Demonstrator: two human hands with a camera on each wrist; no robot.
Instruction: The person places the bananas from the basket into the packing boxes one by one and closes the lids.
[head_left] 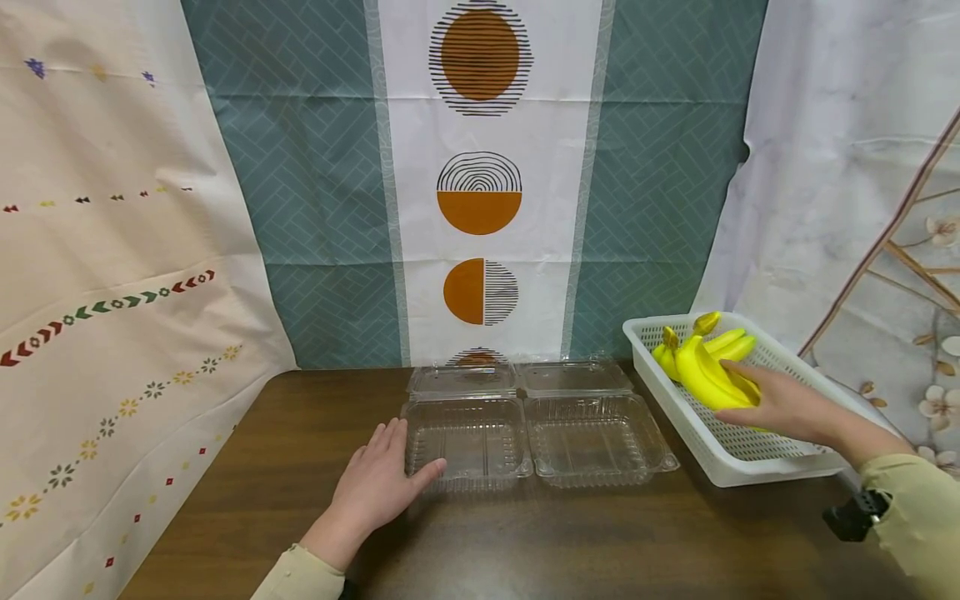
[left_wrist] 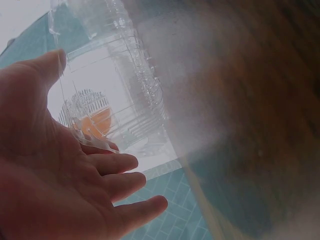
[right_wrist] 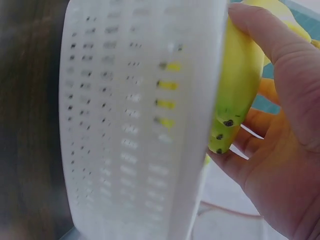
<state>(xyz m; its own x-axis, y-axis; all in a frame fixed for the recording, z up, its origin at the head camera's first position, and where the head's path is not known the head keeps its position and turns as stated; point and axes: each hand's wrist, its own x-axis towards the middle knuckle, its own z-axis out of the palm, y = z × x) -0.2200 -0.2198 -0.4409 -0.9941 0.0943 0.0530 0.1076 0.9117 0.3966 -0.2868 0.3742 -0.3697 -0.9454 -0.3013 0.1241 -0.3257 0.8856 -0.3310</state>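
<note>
My right hand [head_left: 783, 404] grips a bunch of yellow bananas [head_left: 701, 375] in the white basket, its thumb on the near side and fingers round the far side. Greenish, dark-tipped banana ends [right_wrist: 226, 117] show above the basket's rim in the right wrist view. More bananas [head_left: 731, 343] lie behind that bunch. On the left, my left hand [head_left: 378, 479] rests with straight, spread fingers at the left edge of a clear plastic clamshell container [head_left: 468, 446]. In the left wrist view the container's clear corner [left_wrist: 100, 145] overlaps the index finger.
A second clear clamshell container [head_left: 592, 437] stands right beside the first; both have their lids raised at the back. The white perforated basket [head_left: 720, 471] sits at the right of the brown wooden table [head_left: 525, 542]. Patterned cloths [head_left: 315, 192] hang behind and at the sides.
</note>
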